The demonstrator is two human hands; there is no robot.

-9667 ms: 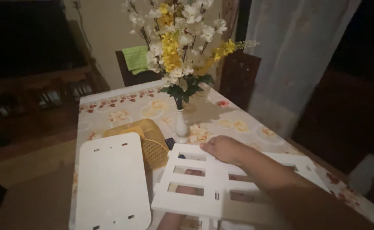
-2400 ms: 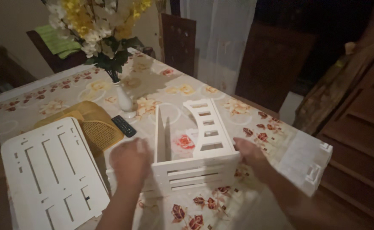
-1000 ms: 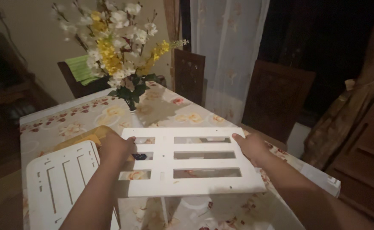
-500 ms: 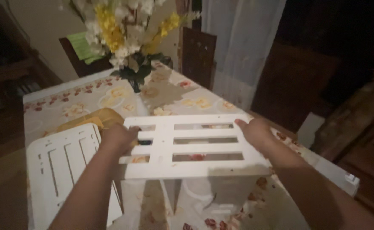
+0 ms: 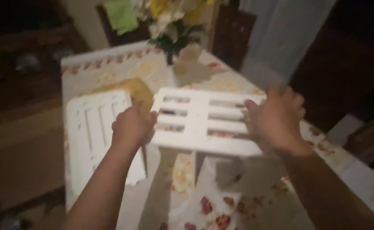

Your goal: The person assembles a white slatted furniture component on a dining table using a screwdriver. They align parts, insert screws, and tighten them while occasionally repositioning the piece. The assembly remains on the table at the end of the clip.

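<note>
A table with a floral tablecloth (image 5: 195,213) fills the middle; a flat white slotted panel (image 5: 95,136) lies on its left side; a yellow woven mat (image 5: 131,91) peeks out just beyond that panel; a vase (image 5: 187,57) of white and yellow flowers (image 5: 170,12) stands at the far end; a dark chair (image 5: 229,36) with a pale curtain (image 5: 280,38) beside it sits behind.

Dim, warm light falls from above onto the flowered tablecloth (image 5: 110,72); the room around it sinks into near black. My right hand (image 5: 276,119) is smeared by motion blur. The white slatted plastic panel (image 5: 204,123) I hold casts soft shadows below; everything looks soft and grainy.
</note>
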